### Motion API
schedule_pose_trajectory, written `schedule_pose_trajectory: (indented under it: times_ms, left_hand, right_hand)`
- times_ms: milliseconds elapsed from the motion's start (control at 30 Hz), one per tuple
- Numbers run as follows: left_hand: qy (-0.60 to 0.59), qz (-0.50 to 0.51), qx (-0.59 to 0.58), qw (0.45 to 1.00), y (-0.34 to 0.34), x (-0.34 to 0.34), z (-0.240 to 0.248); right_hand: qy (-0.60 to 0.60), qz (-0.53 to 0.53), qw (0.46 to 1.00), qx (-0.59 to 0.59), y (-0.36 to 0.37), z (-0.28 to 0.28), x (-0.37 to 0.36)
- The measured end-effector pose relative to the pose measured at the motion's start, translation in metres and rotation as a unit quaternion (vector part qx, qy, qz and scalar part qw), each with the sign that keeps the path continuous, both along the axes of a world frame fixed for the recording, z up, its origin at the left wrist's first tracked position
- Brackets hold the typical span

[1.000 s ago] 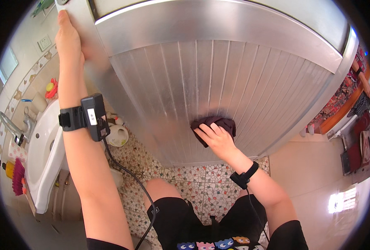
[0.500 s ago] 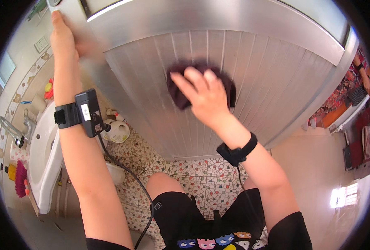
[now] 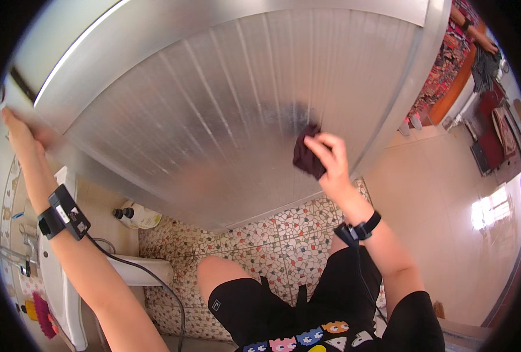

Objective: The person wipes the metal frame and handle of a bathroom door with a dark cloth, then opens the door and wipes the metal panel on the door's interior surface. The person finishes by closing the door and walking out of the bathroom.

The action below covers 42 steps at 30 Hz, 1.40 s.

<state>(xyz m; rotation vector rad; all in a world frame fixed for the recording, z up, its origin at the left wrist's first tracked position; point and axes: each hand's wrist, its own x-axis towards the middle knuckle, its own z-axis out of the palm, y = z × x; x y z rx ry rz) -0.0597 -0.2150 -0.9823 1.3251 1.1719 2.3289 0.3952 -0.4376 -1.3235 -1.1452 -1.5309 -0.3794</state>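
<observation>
A ribbed, silvery-grey door panel (image 3: 254, 76) stands in front of me, tilted in the view, with a smooth metal frame. At the far left my left hand (image 3: 26, 135) grips the door by its edge, thumb up along the frame; its other fingers are partly hidden. My right hand (image 3: 334, 161) has a dark maroon cloth (image 3: 308, 154) bunched between thumb and fingers, low on the ribbed panel towards its right side. A faint dark reflection shows on the panel beside the cloth.
To the left are a white washbasin (image 3: 61, 299), a tap (image 3: 29, 249), a pink brush (image 3: 43, 315) and a whitish jug (image 3: 140, 215). Below lies a pebble-patterned floor (image 3: 254, 240), with pale tiles (image 3: 425, 234) at right. Another person's arm (image 3: 472, 32) shows at upper right.
The cloth has gone right and down across the panel with my right hand, crumpling smaller. My left hand and the door edge have shifted left and down in view; the view has turned.
</observation>
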Motion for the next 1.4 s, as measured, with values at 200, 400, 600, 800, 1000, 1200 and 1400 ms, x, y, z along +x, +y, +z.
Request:
schedule_pose_trajectory:
  times_ms: [200,400,600,800,1000,1200,1400]
  left_hand:
    - [-0.018,-0.033,-0.004,0.999,-0.005,-0.002,0.000]
    - [-0.012,-0.023,-0.001,1.000,-0.007,0.002,-0.001]
    - [-0.005,-0.017,0.004,1.000,-0.004,-0.002,-0.001]
    - [-0.008,-0.024,0.006,1.000,0.002,-0.006,-0.002]
    - [-0.005,-0.034,0.006,0.999,-0.004,-0.017,-0.003]
    - [-0.008,-0.042,0.010,0.999,-0.007,-0.016,-0.007]
    - [-0.013,-0.051,-0.005,0.999,-0.014,-0.011,-0.009]
  right_hand:
    - [-0.079,-0.118,0.984,0.103,0.043,0.100,0.036]
    - [-0.149,-0.117,0.976,0.105,0.051,0.016,0.027]
    - [-0.199,-0.024,0.976,-0.090,0.019,-0.090,0.032]
    - [0.009,-0.010,0.995,-0.099,-0.004,-0.065,0.043]
    - [0.100,-0.110,0.963,0.223,0.015,0.083,0.092]
    - [0.019,-0.233,0.945,0.230,0.046,0.147,0.118]
    - [0.008,-0.226,0.959,0.169,0.025,0.082,0.118]
